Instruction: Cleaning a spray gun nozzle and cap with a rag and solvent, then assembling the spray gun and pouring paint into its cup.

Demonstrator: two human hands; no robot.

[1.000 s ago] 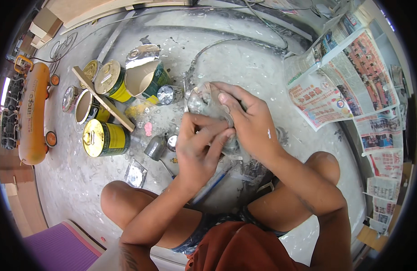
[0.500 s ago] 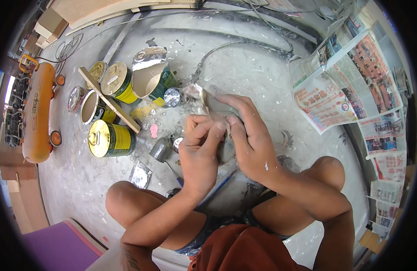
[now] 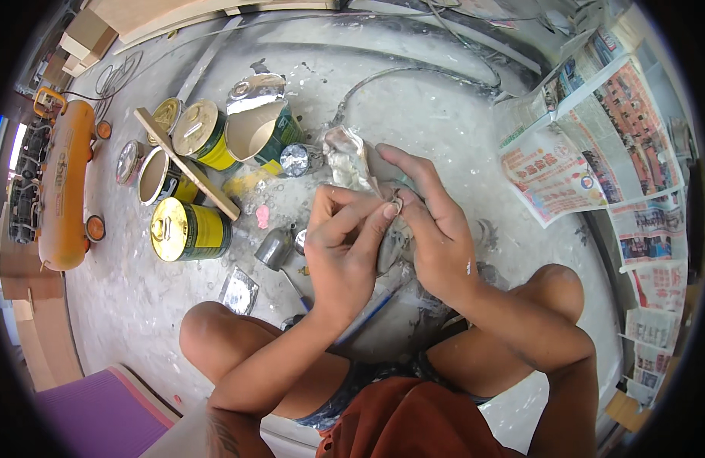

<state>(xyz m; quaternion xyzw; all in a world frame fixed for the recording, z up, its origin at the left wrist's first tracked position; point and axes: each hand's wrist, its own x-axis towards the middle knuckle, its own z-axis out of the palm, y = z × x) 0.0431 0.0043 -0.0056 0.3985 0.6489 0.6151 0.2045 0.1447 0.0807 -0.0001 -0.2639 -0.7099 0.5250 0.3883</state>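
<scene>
My left hand and my right hand meet above the floor between my knees, thumbs nearly touching. Both are closed in a pinch on a crumpled, whitish, shiny sheet, which sticks out beyond the fingertips. Whether it is film or cloth, I cannot tell. A small fold or ring-like bit shows between the thumbs; the fingers hide the rest. My right index finger is raised and curved. Left of my left hand, a grey metal cup lies tipped on the floor. A blue-handled tool lies below the hands.
Several yellow-and-green paint cans stand at left, with a wooden stick across some. A small silver-topped can is nearby. An orange air compressor stands far left. A hose curves behind. Newspaper sheets hang at right.
My hands have shifted slightly to the right. More of the crumpled sheet now shows beyond my fingers, and my left fingers have opened out a little around the pinch.
</scene>
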